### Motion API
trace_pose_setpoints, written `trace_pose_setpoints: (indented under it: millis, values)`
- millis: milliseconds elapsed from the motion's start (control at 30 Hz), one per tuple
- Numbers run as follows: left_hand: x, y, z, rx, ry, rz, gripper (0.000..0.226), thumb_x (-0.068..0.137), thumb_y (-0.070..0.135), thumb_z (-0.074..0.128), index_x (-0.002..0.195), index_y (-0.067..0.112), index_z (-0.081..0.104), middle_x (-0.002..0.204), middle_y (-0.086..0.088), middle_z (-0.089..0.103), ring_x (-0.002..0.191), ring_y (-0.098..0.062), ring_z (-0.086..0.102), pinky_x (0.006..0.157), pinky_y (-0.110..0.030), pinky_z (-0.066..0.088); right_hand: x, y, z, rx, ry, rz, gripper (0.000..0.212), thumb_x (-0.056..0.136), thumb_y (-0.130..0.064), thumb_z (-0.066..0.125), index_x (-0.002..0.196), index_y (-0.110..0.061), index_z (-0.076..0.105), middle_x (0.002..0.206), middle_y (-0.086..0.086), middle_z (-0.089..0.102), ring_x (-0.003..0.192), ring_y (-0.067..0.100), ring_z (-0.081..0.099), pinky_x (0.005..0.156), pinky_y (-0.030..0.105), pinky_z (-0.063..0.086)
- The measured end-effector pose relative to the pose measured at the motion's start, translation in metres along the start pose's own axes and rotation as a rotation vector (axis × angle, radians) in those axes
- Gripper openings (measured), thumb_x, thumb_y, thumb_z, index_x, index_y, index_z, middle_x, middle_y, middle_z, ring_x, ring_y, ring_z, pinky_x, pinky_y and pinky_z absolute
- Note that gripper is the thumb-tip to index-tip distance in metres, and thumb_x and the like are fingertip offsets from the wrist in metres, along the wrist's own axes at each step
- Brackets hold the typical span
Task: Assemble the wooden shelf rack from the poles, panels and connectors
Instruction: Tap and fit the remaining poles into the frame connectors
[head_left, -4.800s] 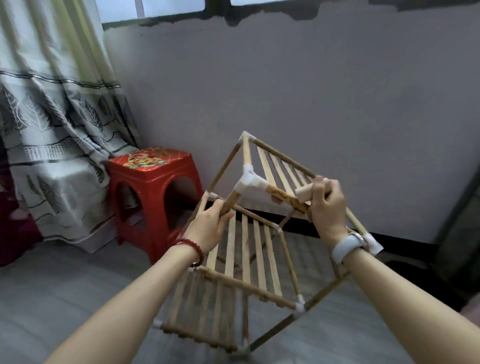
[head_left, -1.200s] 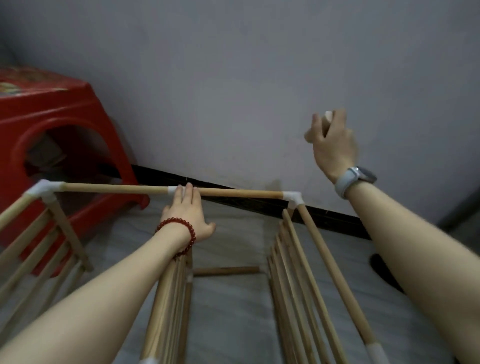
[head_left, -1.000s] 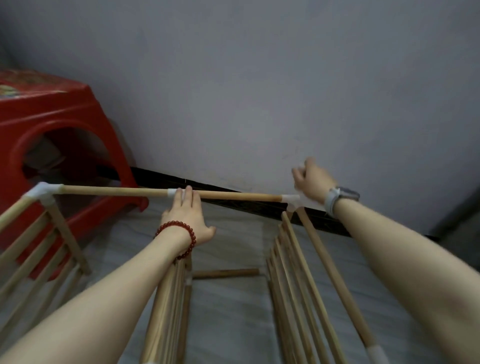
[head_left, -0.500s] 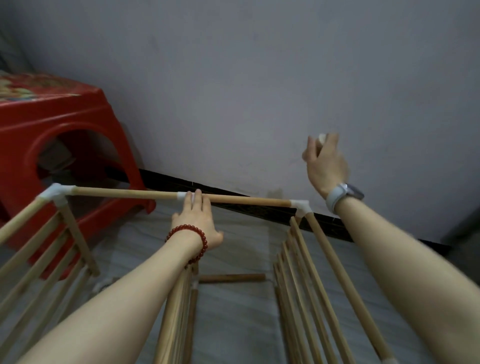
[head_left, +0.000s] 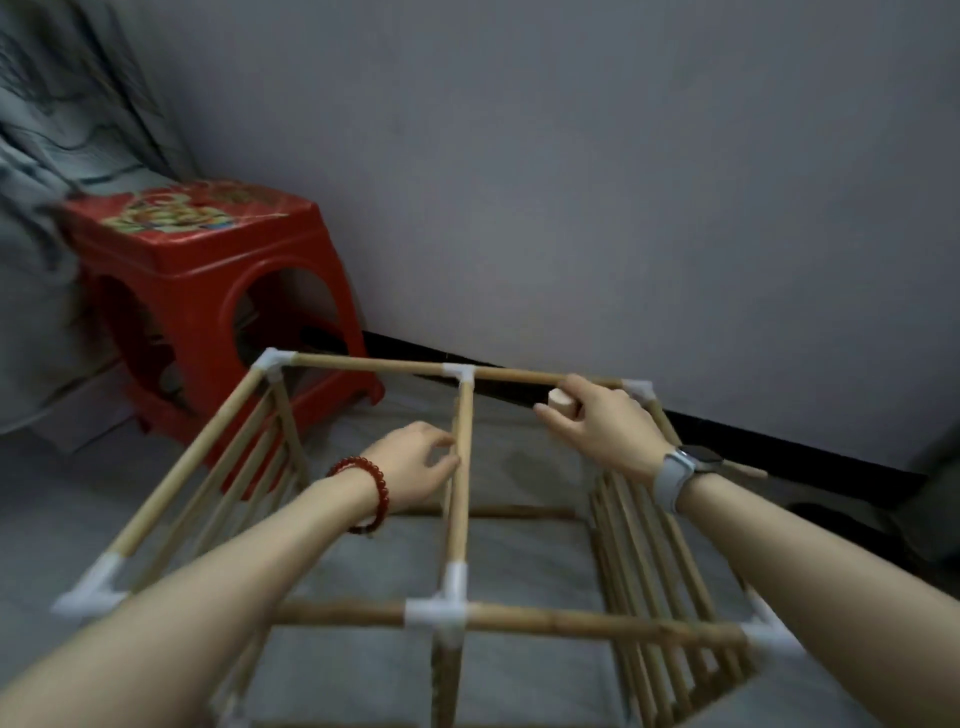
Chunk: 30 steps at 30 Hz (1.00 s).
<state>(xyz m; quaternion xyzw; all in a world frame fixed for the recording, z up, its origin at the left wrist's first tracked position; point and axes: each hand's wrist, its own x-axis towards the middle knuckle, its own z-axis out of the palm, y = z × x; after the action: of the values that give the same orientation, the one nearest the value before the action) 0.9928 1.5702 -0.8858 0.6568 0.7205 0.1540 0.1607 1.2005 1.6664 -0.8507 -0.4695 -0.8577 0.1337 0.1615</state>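
Grey floor (head_left: 519, 577) runs right up to the dark skirting at the wall, and standing on it is the wooden shelf rack (head_left: 457, 613), a frame of poles joined by white connectors, slatted panels down its left and right sides. Back left, close to the rack's far corner, a red plastic stool (head_left: 208, 291) stands on the same floor (whether the two touch, the blur won't say). Beside the stool, a patterned curtain (head_left: 47, 291) hangs down to floor level.
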Motion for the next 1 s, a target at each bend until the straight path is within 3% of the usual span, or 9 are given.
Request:
trace_pose_setpoints:
  millis: [167, 333, 467, 567, 600, 733, 800, 900, 1000]
  values:
    - [-0.125, -0.031, -0.011, 0.105, -0.317, 0.000, 0.035, 0.093, 0.051, 0.040, 0.118, 0.032, 0.056, 0.104, 0.011, 0.063, 0.092, -0.006, 0.058, 0.077, -0.023, 0.047, -0.092, -0.053, 0.008, 0.208, -0.115, -0.092, 0.026, 0.088, -0.046, 0.055, 0.088, -0.020, 0.052, 0.078, 0.000, 0.064, 0.074, 0.021, 0.062, 0.072, 0.045, 0.052]
    - [-0.156, -0.026, 0.006, 0.312, -0.118, 0.085, 0.021, 0.095, 0.049, 0.037, 0.109, 0.038, 0.048, 0.082, 0.017, 0.050, 0.072, -0.009, 0.047, 0.065, -0.029, 0.034, -0.129, -0.091, -0.004, 0.059, -0.154, -0.153, 0.020, 0.096, -0.039, 0.043, 0.096, -0.019, 0.039, 0.072, -0.007, 0.053, 0.065, 0.016, 0.058, 0.055, 0.032, 0.044]
    - [-0.152, -0.009, 0.029, 0.305, -0.014, 0.132, 0.024, 0.095, 0.049, 0.033, 0.111, 0.038, 0.048, 0.087, 0.012, 0.057, 0.077, -0.016, 0.055, 0.065, -0.029, 0.034, -0.118, -0.109, -0.056, 0.094, 0.270, -0.217, 0.024, 0.093, -0.044, 0.043, 0.100, -0.023, 0.035, 0.072, -0.004, 0.053, 0.064, 0.021, 0.054, 0.058, 0.032, 0.041]
    - [-0.146, -0.002, 0.044, 0.286, 0.091, 0.169, 0.026, 0.096, 0.047, 0.032, 0.113, 0.036, 0.047, 0.091, 0.010, 0.062, 0.078, -0.015, 0.057, 0.063, -0.028, 0.032, -0.122, -0.107, -0.057, 0.267, 0.687, -0.221, 0.031, 0.093, -0.045, 0.042, 0.100, -0.016, 0.040, 0.066, -0.013, 0.047, 0.056, 0.003, 0.054, 0.051, 0.018, 0.041]
    - [-0.144, -0.001, 0.048, 0.282, 0.121, 0.186, 0.026, 0.096, 0.047, 0.031, 0.113, 0.036, 0.047, 0.088, 0.011, 0.061, 0.075, -0.013, 0.056, 0.061, -0.027, 0.033, -0.133, -0.103, -0.039, 0.257, 0.688, -0.162, 0.031, 0.095, -0.042, 0.041, 0.100, -0.012, 0.041, 0.064, -0.014, 0.044, 0.054, 0.000, 0.052, 0.051, 0.014, 0.038]
    - [-0.141, -0.005, 0.053, 0.279, 0.127, 0.181, 0.027, 0.096, 0.048, 0.031, 0.112, 0.035, 0.048, 0.085, 0.011, 0.059, 0.069, -0.011, 0.051, 0.059, -0.027, 0.034, -0.177, -0.093, 0.037, -0.154, 0.049, -0.036, 0.023, 0.099, -0.035, 0.036, 0.103, -0.013, 0.038, 0.069, -0.007, 0.050, 0.061, 0.020, 0.059, 0.052, 0.032, 0.045]
    - [-0.141, -0.005, 0.053, 0.264, 0.115, 0.168, 0.026, 0.096, 0.048, 0.032, 0.111, 0.036, 0.049, 0.081, 0.013, 0.056, 0.068, -0.010, 0.048, 0.060, -0.028, 0.034, -0.148, -0.091, 0.011, -0.052, 0.159, -0.056, 0.019, 0.098, -0.037, 0.039, 0.098, -0.018, 0.035, 0.066, -0.011, 0.049, 0.055, 0.011, 0.055, 0.044, 0.023, 0.037]
    - [-0.141, -0.002, 0.055, 0.246, 0.086, 0.162, 0.026, 0.095, 0.049, 0.032, 0.111, 0.036, 0.049, 0.076, 0.013, 0.053, 0.067, -0.011, 0.049, 0.061, -0.028, 0.038, -0.117, -0.103, -0.036, 0.250, 0.634, -0.148, 0.020, 0.094, -0.040, 0.046, 0.090, -0.026, 0.034, 0.060, -0.016, 0.051, 0.051, -0.003, 0.053, 0.042, 0.009, 0.035]
    - [-0.139, -0.003, 0.054, 0.252, 0.093, 0.152, 0.027, 0.095, 0.049, 0.032, 0.111, 0.036, 0.049, 0.080, 0.011, 0.059, 0.068, -0.012, 0.052, 0.060, -0.028, 0.039, -0.151, -0.095, 0.008, 0.284, 0.441, -0.035, 0.018, 0.095, -0.034, 0.048, 0.087, -0.022, 0.037, 0.065, -0.012, 0.055, 0.056, 0.002, 0.057, 0.052, 0.020, 0.044]
